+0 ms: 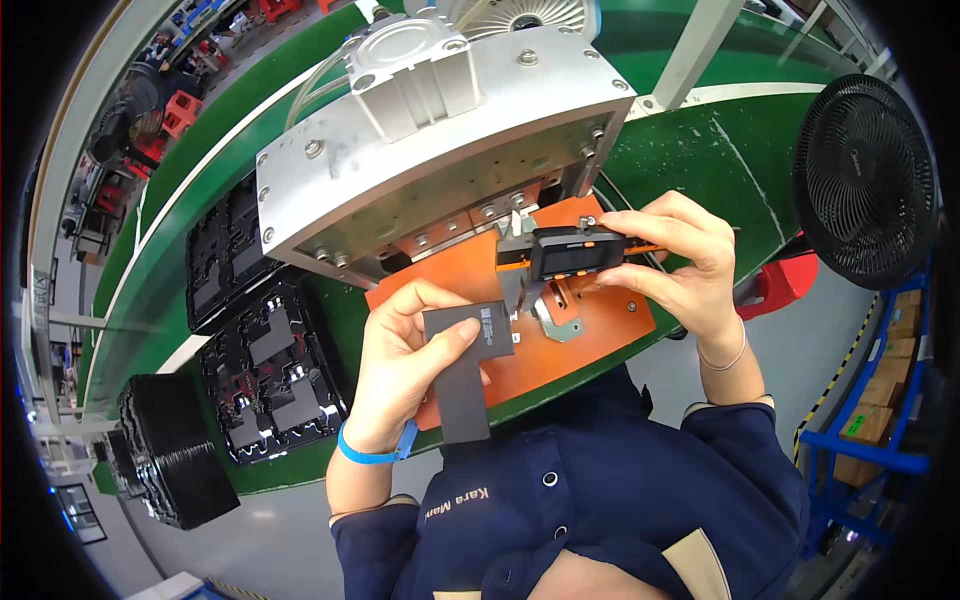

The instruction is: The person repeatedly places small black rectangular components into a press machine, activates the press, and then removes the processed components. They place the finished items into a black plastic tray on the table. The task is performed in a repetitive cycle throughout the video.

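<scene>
Green bench [690, 150], orange plate [622, 322] below caliper [576, 256] — black fan [862, 180], blue rack [868, 453]

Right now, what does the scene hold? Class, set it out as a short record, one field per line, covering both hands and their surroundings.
Left hand: dark flat piece
Right hand: black digital caliper
Below hands: orange plate
Beyond: silver metal machine
Left side: black tray with grey pieces
Right side: black fan

Right: a black fan [855, 180]; below it, a blue rack [865, 453] holding cartons [876, 390], with striped tape [834, 380] on the floor [795, 365] alongside. Upper left: red stools [181, 113]. Top: a second fan [530, 14].
</scene>
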`<action>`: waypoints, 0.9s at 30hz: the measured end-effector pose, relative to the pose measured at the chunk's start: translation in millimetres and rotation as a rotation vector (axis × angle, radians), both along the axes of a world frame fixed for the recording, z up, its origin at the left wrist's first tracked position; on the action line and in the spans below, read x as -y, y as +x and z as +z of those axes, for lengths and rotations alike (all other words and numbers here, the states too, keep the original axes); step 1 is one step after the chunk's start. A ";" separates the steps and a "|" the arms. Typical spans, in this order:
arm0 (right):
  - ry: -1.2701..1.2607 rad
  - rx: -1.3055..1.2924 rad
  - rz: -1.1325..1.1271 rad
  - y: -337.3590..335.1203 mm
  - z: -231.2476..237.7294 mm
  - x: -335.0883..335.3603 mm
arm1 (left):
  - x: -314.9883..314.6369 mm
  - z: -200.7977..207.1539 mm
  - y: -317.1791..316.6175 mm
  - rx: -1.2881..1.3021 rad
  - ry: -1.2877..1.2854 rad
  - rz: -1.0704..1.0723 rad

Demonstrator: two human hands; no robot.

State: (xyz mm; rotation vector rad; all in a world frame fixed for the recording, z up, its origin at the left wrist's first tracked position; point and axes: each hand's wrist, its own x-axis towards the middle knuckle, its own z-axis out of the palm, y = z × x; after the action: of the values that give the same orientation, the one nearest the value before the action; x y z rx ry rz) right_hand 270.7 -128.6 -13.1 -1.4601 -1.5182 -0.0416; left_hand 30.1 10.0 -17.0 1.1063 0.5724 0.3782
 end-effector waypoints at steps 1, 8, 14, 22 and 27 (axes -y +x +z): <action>0.013 0.003 0.002 0.0 -1.0 -1.1 | -0.4 0.7 -1.3 0.004 -0.007 0.003; 0.005 -0.007 -0.001 -2.3 -4.1 -0.5 | -1.1 -0.6 -1.5 0.028 -0.028 -0.005; 0.026 0.019 -0.030 -4.7 -4.8 -1.0 | -1.9 -2.5 -1.7 0.038 -0.003 0.002; 0.093 0.060 -0.024 -4.3 -9.0 -3.7 | -3.0 -8.2 -2.9 0.054 0.005 0.012; 0.126 0.079 -0.029 -5.0 -11.7 -4.3 | -2.1 -8.7 -2.4 0.049 0.001 0.030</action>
State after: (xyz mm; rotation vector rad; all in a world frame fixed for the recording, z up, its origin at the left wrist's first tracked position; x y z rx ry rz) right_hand 265.8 -124.3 -24.8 -1.3939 -1.5302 -0.2104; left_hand 27.7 12.1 -25.6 1.0869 0.5459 0.4307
